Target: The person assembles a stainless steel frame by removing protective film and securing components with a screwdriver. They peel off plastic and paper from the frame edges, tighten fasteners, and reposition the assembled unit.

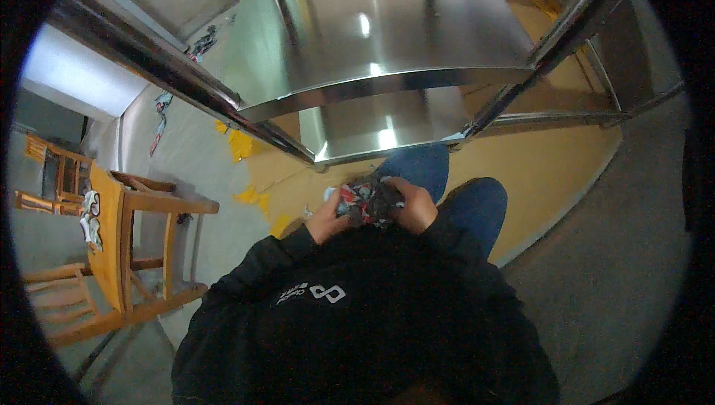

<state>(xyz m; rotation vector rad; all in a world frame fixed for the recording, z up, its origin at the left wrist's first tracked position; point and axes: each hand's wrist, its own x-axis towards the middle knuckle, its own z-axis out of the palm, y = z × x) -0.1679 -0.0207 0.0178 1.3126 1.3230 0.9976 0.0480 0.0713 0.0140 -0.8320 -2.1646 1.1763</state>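
Crumpled bundle: a wad (369,202) of dark grey, red and pale scraps, probably cloth, held in front of the torso, near the metal frame's lower front edge; no surface carries it.
Left hand: the left hand (328,220) grips the wad's left side, thumb on top, fingers partly hidden.
Right hand: the right hand (415,207) holds the opposite side; its fingers close around the wad, though their undersides are out of sight.
Metal frame: the shiny frame (395,29) stands just beyond the hands, its lower front corners to either side of them.
Cardboard sheet: a tan sheet (547,170) lies on the floor under the frame, with yellow strips (240,144) along its left edge.
Loose scraps: similar scraps (161,111) lie on the floor left of the frame.
Slip risk: the wad looks loosely bunched, so easing either hand could let pieces drop onto the jeans (418,167) or the cardboard.
Knock risk: with the frame so near, a forward push could bump knuckles against its lower edge.
Snag risk: a trailing end could catch on a frame corner.
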